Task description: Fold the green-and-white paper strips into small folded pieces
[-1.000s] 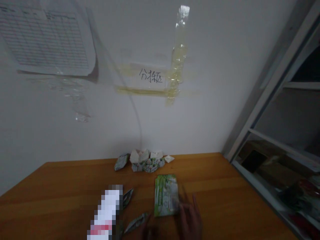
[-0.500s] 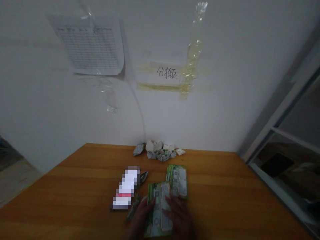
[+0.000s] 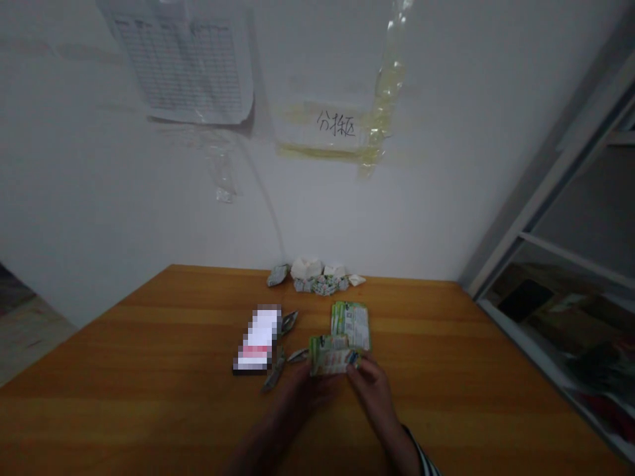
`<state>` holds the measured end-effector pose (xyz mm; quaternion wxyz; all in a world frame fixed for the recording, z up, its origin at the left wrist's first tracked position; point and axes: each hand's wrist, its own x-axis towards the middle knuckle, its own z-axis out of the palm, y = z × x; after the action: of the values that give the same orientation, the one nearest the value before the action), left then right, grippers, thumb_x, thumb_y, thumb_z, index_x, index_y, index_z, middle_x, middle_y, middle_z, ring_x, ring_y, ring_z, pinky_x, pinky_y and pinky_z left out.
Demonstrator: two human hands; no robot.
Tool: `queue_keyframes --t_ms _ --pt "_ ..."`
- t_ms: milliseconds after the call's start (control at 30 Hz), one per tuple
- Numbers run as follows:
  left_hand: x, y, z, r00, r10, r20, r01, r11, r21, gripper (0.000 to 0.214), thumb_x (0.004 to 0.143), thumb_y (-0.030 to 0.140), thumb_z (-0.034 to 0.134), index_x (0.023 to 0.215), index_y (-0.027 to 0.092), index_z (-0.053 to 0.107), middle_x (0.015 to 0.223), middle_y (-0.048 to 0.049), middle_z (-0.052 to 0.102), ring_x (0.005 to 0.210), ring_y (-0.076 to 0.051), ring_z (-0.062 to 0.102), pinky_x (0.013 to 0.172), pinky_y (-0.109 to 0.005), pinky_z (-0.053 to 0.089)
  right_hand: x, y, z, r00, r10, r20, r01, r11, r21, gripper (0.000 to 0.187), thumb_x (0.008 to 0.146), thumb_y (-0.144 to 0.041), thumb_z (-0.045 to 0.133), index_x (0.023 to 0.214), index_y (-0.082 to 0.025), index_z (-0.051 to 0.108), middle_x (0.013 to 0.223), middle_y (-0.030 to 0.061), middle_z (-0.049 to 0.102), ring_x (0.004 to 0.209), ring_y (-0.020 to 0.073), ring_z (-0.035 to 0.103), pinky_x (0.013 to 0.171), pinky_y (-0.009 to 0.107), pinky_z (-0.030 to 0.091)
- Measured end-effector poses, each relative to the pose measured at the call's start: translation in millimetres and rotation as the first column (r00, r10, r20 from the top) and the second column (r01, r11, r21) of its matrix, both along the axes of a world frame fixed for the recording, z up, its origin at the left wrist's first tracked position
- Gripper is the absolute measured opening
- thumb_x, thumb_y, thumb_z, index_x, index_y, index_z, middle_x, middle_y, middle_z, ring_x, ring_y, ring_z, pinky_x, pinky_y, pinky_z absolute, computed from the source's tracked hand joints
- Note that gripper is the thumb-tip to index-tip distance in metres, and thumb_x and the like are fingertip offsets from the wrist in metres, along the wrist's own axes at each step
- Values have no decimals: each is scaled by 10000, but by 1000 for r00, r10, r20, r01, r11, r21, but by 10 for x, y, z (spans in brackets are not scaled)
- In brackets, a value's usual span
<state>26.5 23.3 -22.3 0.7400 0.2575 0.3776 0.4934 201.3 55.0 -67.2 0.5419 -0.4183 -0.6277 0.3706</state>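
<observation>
A small green and white printed paper sheet (image 3: 330, 357) is held just above the wooden table (image 3: 149, 370) by both hands. My left hand (image 3: 297, 396) grips its near left edge. My right hand (image 3: 372, 387) pinches its right edge, fingers curled. Just behind the sheet a stack of the same green sheets (image 3: 351, 325) lies flat. Folded paper pieces (image 3: 289, 321) lie to the left of my hands, beside a white and red rectangular object (image 3: 258, 340) that is blurred out.
A pile of folded paper pieces (image 3: 315, 277) sits at the table's far edge against the white wall. A printed form (image 3: 186, 63) and a taped label (image 3: 336, 125) hang on the wall. A metal shelf rack (image 3: 560, 264) stands to the right.
The view tilted down and left. Both hands came in and took a green sheet off the stack; it now looks shorter than half a second ago, held at its edges.
</observation>
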Motion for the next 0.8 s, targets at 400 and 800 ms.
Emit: queue_keyframes --t_ms 400,800 --pt "-38 -84 -70 955 206 -216 -152 958 243 369 779 400 680 1110 239 661 1112 -59 718 1019 -293 669 940 -471 502 -195 -169 17 991 17 -136 -56 955 -290 435 747 -578 658 779 -148 709 554 -6 571 481 135 499 451 221 432" --pt "-9 -95 -151 905 292 -310 -260 955 140 408 764 460 664 1112 247 657 1216 -59 676 1129 -303 615 926 -463 520 -183 -192 -88 992 27 -123 -65 947 -316 408 832 -555 580 876 -160 676 637 4 600 507 121 489 447 194 404"
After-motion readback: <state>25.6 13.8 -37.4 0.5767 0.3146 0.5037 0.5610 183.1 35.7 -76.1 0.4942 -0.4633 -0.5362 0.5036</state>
